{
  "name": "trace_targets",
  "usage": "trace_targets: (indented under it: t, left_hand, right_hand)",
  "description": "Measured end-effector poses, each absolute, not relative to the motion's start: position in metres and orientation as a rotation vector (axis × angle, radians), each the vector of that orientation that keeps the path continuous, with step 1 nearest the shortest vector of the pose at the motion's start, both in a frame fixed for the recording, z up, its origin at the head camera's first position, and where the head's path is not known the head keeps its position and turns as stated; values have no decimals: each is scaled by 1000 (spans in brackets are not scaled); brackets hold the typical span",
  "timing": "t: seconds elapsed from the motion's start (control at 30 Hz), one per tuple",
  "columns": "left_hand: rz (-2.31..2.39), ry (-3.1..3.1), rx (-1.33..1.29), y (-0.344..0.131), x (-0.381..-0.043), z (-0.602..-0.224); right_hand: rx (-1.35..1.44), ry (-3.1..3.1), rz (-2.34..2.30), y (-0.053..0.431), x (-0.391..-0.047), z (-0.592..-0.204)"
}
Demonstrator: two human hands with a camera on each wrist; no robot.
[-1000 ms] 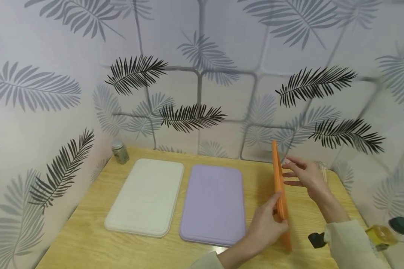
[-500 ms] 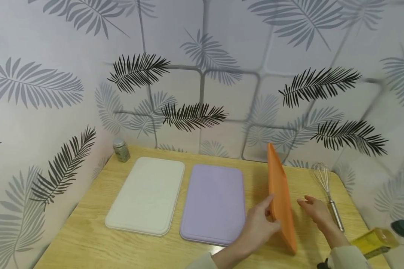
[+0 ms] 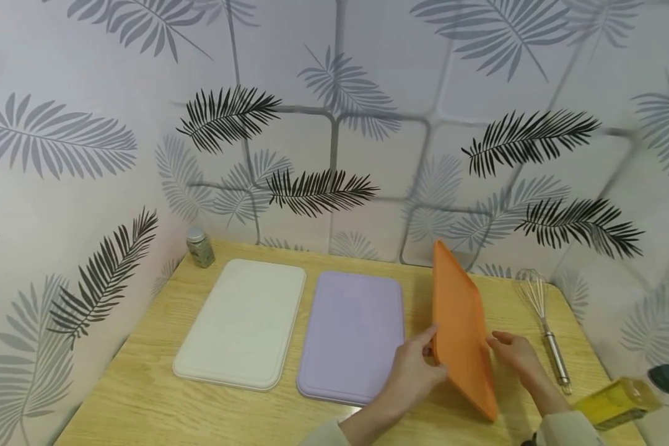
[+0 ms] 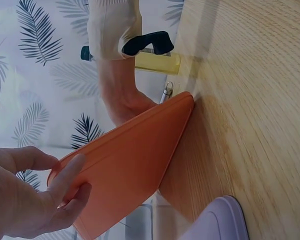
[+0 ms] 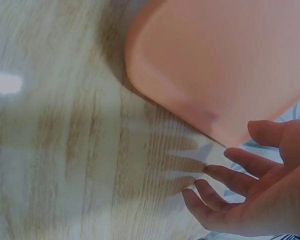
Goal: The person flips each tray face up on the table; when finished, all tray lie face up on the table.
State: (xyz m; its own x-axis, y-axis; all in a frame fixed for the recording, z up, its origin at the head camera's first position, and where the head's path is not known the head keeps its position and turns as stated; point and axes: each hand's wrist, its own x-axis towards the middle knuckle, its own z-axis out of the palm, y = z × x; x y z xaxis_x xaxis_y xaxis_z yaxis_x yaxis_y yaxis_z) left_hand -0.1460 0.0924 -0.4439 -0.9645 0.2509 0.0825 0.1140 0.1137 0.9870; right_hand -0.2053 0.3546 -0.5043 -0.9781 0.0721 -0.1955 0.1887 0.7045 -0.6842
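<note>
The orange board [image 3: 463, 328] stands tilted on the worktop [image 3: 145, 384], to the right of the lilac board [image 3: 354, 337], its lower long edge seeming to rest on the wood. I read it as light and stiff: it keeps flat although held at one raised edge. Its smooth face may slip under flat fingers, so I'd take it by the rims, thumb and fingers on opposite faces; it doesn't look fragile.

The left hand [image 3: 415, 371] does just that, pinching the raised edge near its middle. The right hand [image 3: 515, 353] grips nothing, fingers spread just beside the lower edge; I can't tell whether they touch.

Farther out I see the whisk [image 3: 547, 334] and yellow bottle [image 3: 613, 402] on the right, the white board [image 3: 245, 325] and small jar [image 3: 201, 249] on the left.
</note>
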Motion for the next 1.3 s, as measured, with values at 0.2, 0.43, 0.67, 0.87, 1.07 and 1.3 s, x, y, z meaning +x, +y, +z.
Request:
trace_targets:
  t: [0.2,0.43,0.67,0.87,1.07,1.3]
  left_hand:
    - [1995,2216,318,89,-149,-447]
    - [2019,2107,266,87,-151,-456]
    - [1925,2120,277,82,-155,-466]
    - [1933,2075,227,81,-159,-471]
    - [2019,1955,189,79,-164,-476]
    - [2082,1844,166,73,-167,-485]
  right_hand:
    - [189,2790,-1088,355,-205,-509]
    - [145,2881,-946,353,-203,-514]
    - [156,2923,-903,354,-203,-517]
    - [189,2943,-939,353,-202,-519]
    - [336,2834,-1203,348,-199,-514]
    - [337,2771,-1391,357,-193,-516]
